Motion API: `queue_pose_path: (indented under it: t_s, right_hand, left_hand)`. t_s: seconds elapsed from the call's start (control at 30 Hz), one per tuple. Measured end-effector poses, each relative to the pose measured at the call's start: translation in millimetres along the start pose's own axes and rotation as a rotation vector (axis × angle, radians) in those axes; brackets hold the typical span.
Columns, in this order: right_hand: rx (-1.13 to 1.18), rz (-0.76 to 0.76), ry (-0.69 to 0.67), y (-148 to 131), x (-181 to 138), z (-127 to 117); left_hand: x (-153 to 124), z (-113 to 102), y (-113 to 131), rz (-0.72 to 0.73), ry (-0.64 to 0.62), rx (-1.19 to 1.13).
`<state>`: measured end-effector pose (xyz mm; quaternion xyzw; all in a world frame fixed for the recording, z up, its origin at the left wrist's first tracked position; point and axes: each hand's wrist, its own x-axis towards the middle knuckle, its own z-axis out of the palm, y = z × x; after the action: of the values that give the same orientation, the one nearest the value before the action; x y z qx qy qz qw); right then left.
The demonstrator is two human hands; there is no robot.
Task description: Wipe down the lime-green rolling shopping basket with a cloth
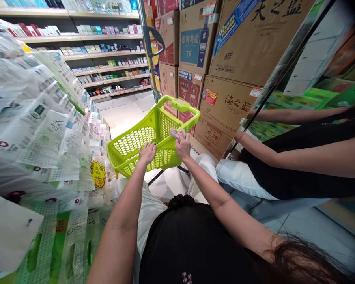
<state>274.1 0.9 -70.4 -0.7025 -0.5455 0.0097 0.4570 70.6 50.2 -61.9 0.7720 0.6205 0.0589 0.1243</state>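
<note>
A lime-green plastic shopping basket (136, 144) on wheels stands on the floor ahead of me, tilted with its open side toward me. My left hand (147, 152) grips the basket's near rim, fingers curled over the edge. My right hand (182, 144) presses a small pinkish cloth (174, 133) against the rim on the right side, fingers closed on it. Both of my arms reach forward from my black top.
Stacks of white plastic bags (38, 130) fill the left. Brown cardboard cartons (225, 59) are piled at the right. A mirrored panel (310, 130) reflects my arms. Shelves of goods (106, 51) line the far aisle, with tiled floor (127, 110) between.
</note>
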Motion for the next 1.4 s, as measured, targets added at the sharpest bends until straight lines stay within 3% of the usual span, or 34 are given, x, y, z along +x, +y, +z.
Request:
queue_pose_path:
  t_s: [0.07,0.13,0.2,0.37,0.57,0.63,0.73,0.8,1.0,1.07,1.17,1.23,1.4]
  right_hand:
    - [-0.015,0.023,0.108,3,20,-14]
    - [-0.057,0.063,0.127,0,32,-21]
    - [-0.115,0.059,0.044,-9,32,-20]
    - [-0.264,-0.18,-0.244,-23,24,-17]
    - [-0.399,0.129,-0.036,-10,43,-31]
    - [-0.397,0.055,-0.072,-17,30,-24]
    - [-0.38,-0.181,-0.253,-27,11,-15]
    - [-0.387,-0.215,-0.308,-25,16,-21]
    - [-0.447,0.161,-0.048,1,73,-57]
    - [-0.442,0.139,-0.055,-2,66,-55]
    - [-0.422,-0.055,-0.17,-10,43,-45]
    - [-0.426,-0.099,-0.211,-8,42,-46]
    - [-0.429,0.184,-0.058,17,92,-72]
  left_hand:
    - [0,0,1,-0.002,0.004,-0.001]
    - [-1,0,3,-0.003,0.009,0.0]
    - [-2,-1,3,0.0,0.013,0.001]
    - [-6,-3,3,0.012,0.007,0.053]
    - [-8,-4,5,0.004,-0.009,0.107]
    - [-9,-5,5,0.001,-0.01,0.106]
    - [-11,-6,5,0.008,-0.012,0.104]
    - [-12,-7,6,0.009,-0.014,0.108]
    - [-8,-5,11,-0.005,-0.017,0.105]
    - [-6,-5,13,-0.002,-0.016,0.099]
    - [-5,-4,16,0.008,-0.012,0.087]
    - [-6,-3,19,0.019,-0.007,0.083]
    - [-9,-1,31,0.026,0.001,0.072]
